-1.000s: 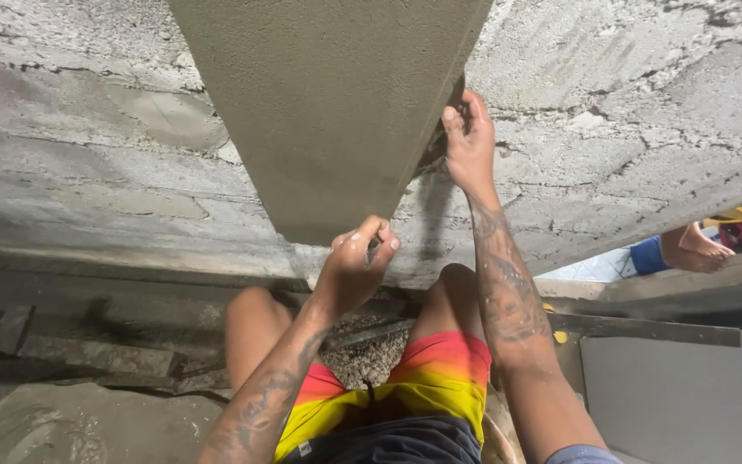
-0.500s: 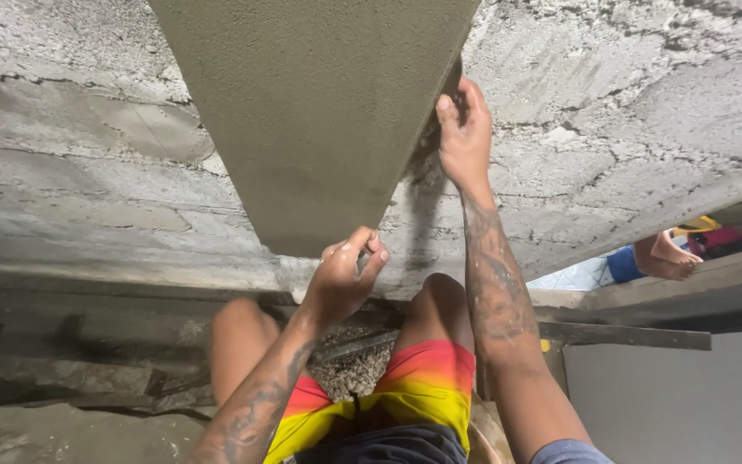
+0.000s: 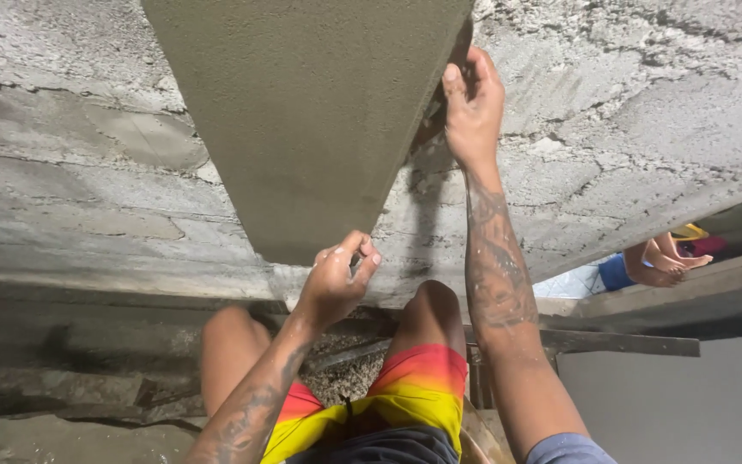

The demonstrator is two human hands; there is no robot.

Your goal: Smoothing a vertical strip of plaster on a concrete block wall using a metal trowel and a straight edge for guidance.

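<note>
The left hand (image 3: 337, 279) has its fingers (image 3: 362, 253) curled together, thumb against forefinger, at the lower right corner of the smooth grey column (image 3: 311, 120); whether they pinch a small object cannot be told. The right hand (image 3: 472, 107) reaches higher, fingers bent and close together, pressed against the column's right edge where it meets the rough wall (image 3: 629, 129). Both forearms carry tattoos. The column projects from the wall and ends just above the left hand. Below, bent knees and red-yellow shorts (image 3: 405, 399) show. At the right edge, another person's feet (image 3: 659, 262) rest beyond a ledge (image 3: 714, 283).
</note>
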